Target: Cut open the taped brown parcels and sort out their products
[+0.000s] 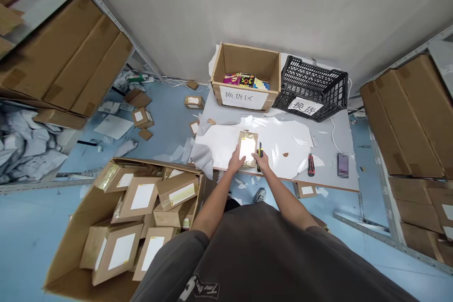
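A small taped cardboard box (248, 136) with a white label is on the table, its long side pointing away from me. My left hand (235, 160) grips its left side, the thumb lying over the label. My right hand (262, 162) is closed around a black and yellow utility knife (260, 151), its front end pointing away from me. That hand's thumb reaches to the box's right edge. Whether the knife's blade is out is too small to tell. Farther right lies a red and black utility knife (311, 165), touched by neither hand.
A cardboard box (250, 97) of colourful packs and a black plastic crate (311, 86) stand along the table's back. A phone-like object (342, 165) lies right. Paper scraps (260, 121) litter the white table (226, 144). Front left, a large carton (71, 240) holds several parcels; shelves flank both sides.
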`<state>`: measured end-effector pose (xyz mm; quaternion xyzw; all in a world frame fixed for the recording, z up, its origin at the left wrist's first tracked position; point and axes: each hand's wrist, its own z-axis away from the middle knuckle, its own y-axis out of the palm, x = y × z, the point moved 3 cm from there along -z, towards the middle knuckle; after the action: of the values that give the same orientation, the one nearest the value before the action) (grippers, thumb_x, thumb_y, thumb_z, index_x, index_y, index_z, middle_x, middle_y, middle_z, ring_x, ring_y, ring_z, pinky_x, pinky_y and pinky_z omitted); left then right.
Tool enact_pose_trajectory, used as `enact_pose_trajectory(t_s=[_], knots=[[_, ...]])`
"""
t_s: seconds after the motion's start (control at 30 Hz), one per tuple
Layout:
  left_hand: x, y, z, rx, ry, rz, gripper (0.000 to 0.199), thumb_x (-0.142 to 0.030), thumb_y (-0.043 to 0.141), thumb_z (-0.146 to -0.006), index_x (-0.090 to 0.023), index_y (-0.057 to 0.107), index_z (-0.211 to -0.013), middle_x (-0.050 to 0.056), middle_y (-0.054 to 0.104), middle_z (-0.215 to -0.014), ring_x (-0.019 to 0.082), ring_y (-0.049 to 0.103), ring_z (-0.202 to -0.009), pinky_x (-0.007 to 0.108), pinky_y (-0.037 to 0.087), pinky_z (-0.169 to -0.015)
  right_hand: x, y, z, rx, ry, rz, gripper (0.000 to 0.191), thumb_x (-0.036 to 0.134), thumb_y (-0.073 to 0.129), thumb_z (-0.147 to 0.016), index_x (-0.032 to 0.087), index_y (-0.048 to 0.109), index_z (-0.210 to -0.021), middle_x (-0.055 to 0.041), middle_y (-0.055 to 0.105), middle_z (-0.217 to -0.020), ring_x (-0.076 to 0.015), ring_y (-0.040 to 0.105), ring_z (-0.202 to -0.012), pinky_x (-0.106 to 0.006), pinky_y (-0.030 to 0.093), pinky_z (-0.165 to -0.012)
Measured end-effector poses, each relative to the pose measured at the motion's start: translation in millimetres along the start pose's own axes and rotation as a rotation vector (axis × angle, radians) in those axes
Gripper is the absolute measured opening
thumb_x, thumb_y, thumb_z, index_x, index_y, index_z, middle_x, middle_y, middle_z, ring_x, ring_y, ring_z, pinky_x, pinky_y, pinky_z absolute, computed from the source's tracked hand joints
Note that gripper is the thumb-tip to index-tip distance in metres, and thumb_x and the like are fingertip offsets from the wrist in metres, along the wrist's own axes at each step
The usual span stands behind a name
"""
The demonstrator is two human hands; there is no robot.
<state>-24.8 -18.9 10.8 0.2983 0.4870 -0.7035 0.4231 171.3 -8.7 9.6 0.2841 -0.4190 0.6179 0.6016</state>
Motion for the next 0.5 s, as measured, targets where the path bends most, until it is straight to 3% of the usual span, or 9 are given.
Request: enact_pose_trajectory(t_s=[0.13,0.23,0.37,0.5], knots=[[12,7.0,-6,-0.031,-0.040,0.280,0.095,-0.042,0.066,-0.100,-0.020,0.018,-0.179,0.016,0.040,-0.178,0.029,0.046,-0.160,0.043,0.044,-0.127,17,1,-7,-0.045,-0.043,-0.079,0.062,0.054,0.084,-0.071,0.020,0.072,-0.121,-0.0116,0.079,-0.118,-0.0258,0.073,-0.098,-0.035,0.060,-0.078],[23,8.4,-9,-0.035,-0.141,0.444,0.089,-0.039,0.062,-0.103,-0.022,0.019,-0.179,0.014,0.051,-0.171,0.024,0.059,-0.150,0.041,0.051,-0.120,33,7,-15,0.041,-0.054,-0.063,0.062,0.052,0.084,-0.073,0.021,0.075,-0.126,-0.0115,0.080,-0.120,-0.0228,0.071,-0.084,-0.034,0.058,-0.069],[37,4.2,-15,-0.078,-0.316,0.387,0.073,-0.043,0.063,-0.101,-0.020,0.046,-0.168,0.014,0.072,-0.149,0.026,0.071,-0.134,0.045,0.055,-0.115,32,26,-11,0.080,-0.007,-0.025,0.057,0.053,0.085,-0.069,0.020,0.075,-0.116,-0.0089,0.080,-0.120,-0.0138,0.059,-0.064,-0.028,0.050,-0.056],[41,-8.1,-15,-0.125,-0.334,0.345,0.057,-0.053,0.048,-0.108,-0.021,0.066,-0.151,0.012,0.072,-0.149,0.027,0.067,-0.140,0.044,0.052,-0.118,23,28,-3,0.072,-0.023,-0.011,0.058,0.060,0.081,-0.072,0.020,0.073,-0.112,-0.0088,0.079,-0.115,-0.0134,0.057,-0.063,-0.029,0.050,-0.058]])
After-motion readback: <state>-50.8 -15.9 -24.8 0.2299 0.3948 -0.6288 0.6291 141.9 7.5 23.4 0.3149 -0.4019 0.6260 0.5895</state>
